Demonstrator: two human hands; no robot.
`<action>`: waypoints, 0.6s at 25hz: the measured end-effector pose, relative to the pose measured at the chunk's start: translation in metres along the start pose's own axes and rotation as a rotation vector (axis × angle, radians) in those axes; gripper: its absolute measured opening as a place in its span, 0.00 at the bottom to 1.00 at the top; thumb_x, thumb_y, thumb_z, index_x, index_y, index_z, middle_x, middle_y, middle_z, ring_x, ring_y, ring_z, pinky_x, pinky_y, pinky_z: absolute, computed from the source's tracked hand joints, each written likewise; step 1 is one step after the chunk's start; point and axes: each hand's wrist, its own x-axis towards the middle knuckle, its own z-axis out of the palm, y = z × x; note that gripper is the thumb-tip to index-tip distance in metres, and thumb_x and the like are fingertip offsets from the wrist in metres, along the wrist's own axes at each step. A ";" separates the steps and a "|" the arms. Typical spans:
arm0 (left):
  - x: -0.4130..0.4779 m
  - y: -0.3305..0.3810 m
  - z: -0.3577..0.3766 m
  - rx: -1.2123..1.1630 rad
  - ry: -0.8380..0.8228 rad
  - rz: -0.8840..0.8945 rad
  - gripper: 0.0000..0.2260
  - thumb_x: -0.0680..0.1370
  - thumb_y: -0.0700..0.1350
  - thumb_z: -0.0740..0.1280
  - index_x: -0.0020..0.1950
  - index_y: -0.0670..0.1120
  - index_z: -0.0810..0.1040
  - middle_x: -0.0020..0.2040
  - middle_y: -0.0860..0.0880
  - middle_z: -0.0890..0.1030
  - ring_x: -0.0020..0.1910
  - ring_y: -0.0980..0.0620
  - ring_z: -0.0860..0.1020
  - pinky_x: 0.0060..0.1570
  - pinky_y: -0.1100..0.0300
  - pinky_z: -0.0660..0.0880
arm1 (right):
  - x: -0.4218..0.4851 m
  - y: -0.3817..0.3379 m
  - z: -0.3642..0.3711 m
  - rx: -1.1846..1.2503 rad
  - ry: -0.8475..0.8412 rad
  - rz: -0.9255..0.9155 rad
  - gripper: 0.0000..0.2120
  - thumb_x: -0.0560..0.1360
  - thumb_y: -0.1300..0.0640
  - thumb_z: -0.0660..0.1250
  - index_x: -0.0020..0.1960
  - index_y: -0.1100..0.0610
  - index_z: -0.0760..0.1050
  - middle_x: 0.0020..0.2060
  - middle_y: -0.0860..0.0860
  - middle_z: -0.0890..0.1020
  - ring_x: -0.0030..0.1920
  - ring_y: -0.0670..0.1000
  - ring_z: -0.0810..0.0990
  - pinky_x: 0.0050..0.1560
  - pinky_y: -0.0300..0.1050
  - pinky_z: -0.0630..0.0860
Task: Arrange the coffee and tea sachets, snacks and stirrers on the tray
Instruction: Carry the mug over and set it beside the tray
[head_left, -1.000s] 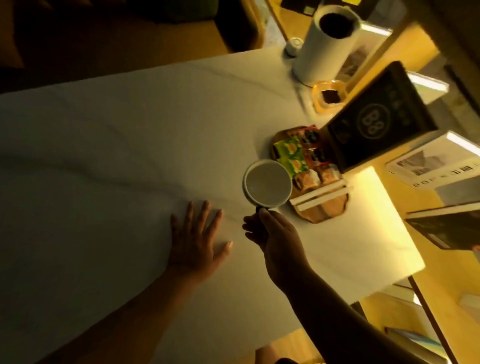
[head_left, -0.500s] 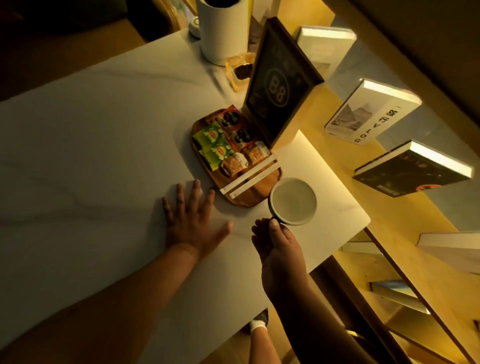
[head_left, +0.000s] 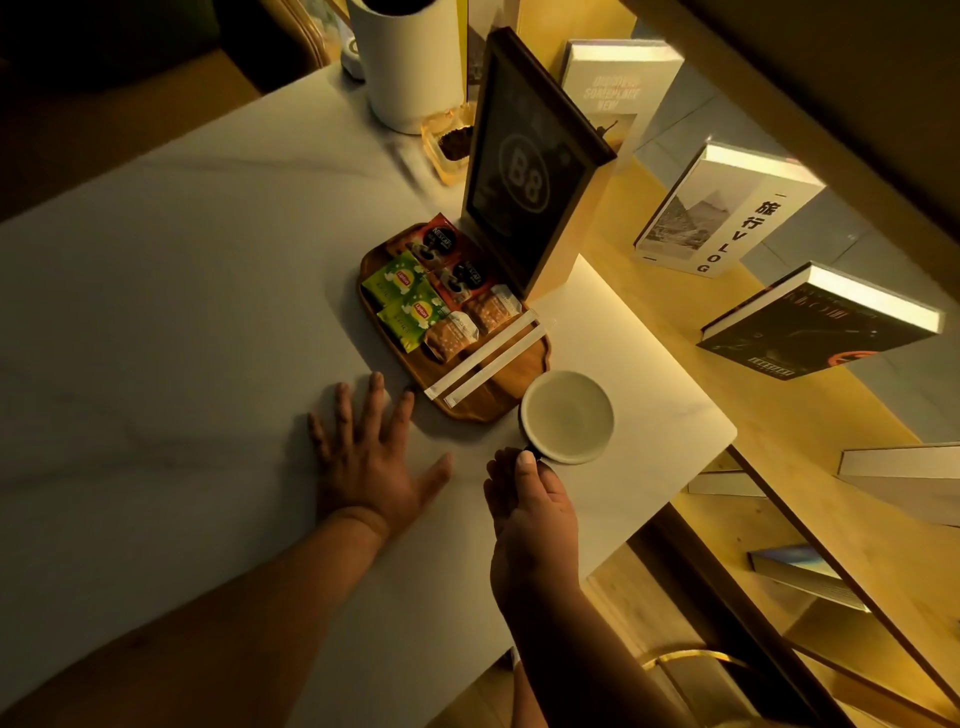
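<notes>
Framed sign (head_left: 524, 171) touches tray (head_left: 480, 405); cup (head_left: 567, 417) just beside.

The two green paper tea sachets (head_left: 404, 304) read "Lipton", the red coffee sachets (head_left: 451, 260) "Nescafé", the dark framed sign (head_left: 524, 171) "B8", and the white upright book (head_left: 727, 213) "旅行 VLOG".

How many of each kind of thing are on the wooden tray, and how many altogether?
Green tea sachets: 2
Red coffee sachets: 2
Snack packs: 2
White wrapped stirrers: 2
Total on the wooden tray: 8
</notes>
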 end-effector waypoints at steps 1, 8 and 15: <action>0.000 0.000 0.000 0.000 0.000 -0.003 0.43 0.71 0.77 0.49 0.79 0.54 0.57 0.81 0.44 0.52 0.79 0.35 0.46 0.72 0.29 0.46 | 0.000 0.001 0.001 0.006 0.010 0.004 0.07 0.82 0.55 0.65 0.55 0.52 0.81 0.48 0.48 0.89 0.56 0.53 0.84 0.56 0.49 0.78; 0.001 0.002 -0.001 -0.014 0.011 -0.010 0.43 0.70 0.77 0.51 0.79 0.53 0.57 0.81 0.44 0.53 0.79 0.35 0.47 0.72 0.29 0.45 | 0.002 0.014 0.006 0.022 0.078 0.010 0.05 0.82 0.56 0.65 0.53 0.50 0.81 0.52 0.49 0.87 0.58 0.53 0.83 0.58 0.49 0.77; 0.002 0.002 -0.001 -0.021 0.013 -0.013 0.43 0.70 0.77 0.50 0.79 0.53 0.58 0.81 0.43 0.53 0.79 0.35 0.48 0.72 0.29 0.45 | 0.004 0.017 0.011 -0.022 0.065 0.030 0.07 0.82 0.53 0.66 0.56 0.52 0.80 0.55 0.51 0.86 0.57 0.54 0.82 0.58 0.53 0.78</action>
